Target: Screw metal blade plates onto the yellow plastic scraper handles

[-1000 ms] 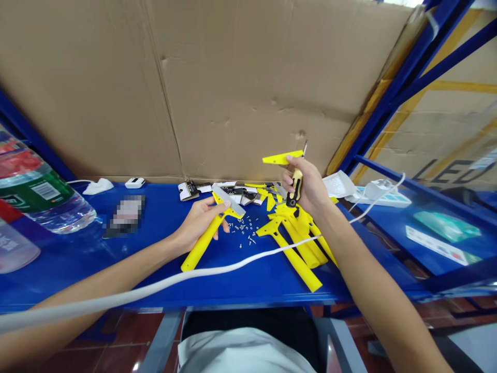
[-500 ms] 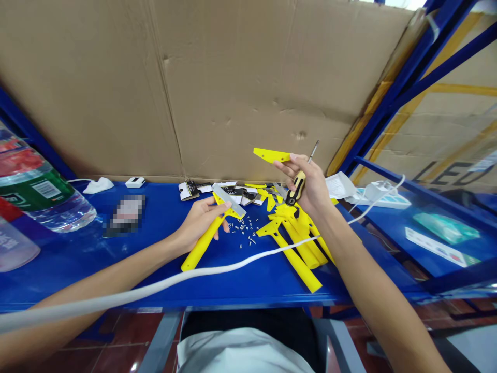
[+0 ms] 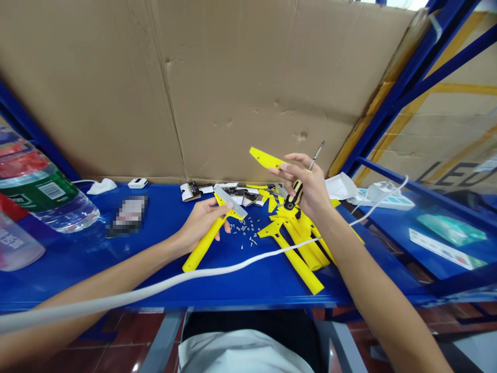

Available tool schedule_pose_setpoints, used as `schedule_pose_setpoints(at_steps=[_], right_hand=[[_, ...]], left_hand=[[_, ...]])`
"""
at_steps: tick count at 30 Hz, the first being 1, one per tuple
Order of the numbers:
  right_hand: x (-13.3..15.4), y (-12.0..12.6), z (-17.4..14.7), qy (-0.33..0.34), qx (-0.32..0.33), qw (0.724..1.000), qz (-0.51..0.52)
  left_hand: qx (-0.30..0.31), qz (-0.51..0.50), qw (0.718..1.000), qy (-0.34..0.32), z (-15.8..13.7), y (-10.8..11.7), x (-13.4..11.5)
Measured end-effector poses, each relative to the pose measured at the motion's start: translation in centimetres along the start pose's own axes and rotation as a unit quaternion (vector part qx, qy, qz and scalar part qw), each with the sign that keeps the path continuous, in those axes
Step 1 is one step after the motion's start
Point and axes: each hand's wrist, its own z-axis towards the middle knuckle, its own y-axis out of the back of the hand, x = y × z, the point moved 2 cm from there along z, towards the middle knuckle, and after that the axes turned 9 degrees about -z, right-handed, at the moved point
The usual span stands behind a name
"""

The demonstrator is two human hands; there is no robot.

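My left hand [image 3: 202,224] is closed round a yellow scraper [image 3: 202,250], its handle slanting down to the left. A grey metal blade [image 3: 230,201] lies on the scraper's head under my thumb. Raised above the table, my right hand [image 3: 306,186] pinches a flat yellow plate with small holes [image 3: 264,158] by one end. The same hand also holds a black-and-yellow screwdriver [image 3: 294,195] against the palm, its shaft pointing up. Small screws and nuts [image 3: 248,230] lie scattered between the hands. Several yellow scraper handles [image 3: 297,261] are piled below my right hand.
A white cable [image 3: 240,264] crosses in front of the table. Behind are torn black-and-white packaging pieces [image 3: 190,191] and loose yellow plates [image 3: 272,203]. Large bottle [image 3: 46,191] stands left; a power strip [image 3: 388,199] lies right. Cardboard [image 3: 248,88] walls off the back.
My right hand has turned the yellow plate, so its free end tilts up to the left and its held end sits lower. My left hand stays nearly still with the scraper.
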Motion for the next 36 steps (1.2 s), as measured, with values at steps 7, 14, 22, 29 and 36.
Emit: schedule_pose_setpoints(at_steps=[7,14,22,29,36], right_hand=[[-0.9,-2.7,-2.8,-0.015,0.151,0.977,-0.151],[-1.8,-3.6,-3.8,0.003,0.198,0.945,-0.26],[-2.0,-3.6,-3.4,0.01,0.183,0.934,-0.308],[-2.5,-3.6,-3.3,0.008,0.232,0.928,-0.293],[-3.0,-3.4,-3.2,-0.009,0.258,0.92,-0.296]], left_hand=[[0.02,0.01,1.0,-0.012,0.2,0.2,0.4],[0.036,0.009,0.999,-0.014,0.0,0.0,0.4],[0.041,0.011,0.999,-0.016,0.0,0.2,0.6],[0.042,0.008,0.999,-0.013,0.0,0.0,0.4],[0.059,0.004,0.998,-0.003,0.2,0.0,0.7]])
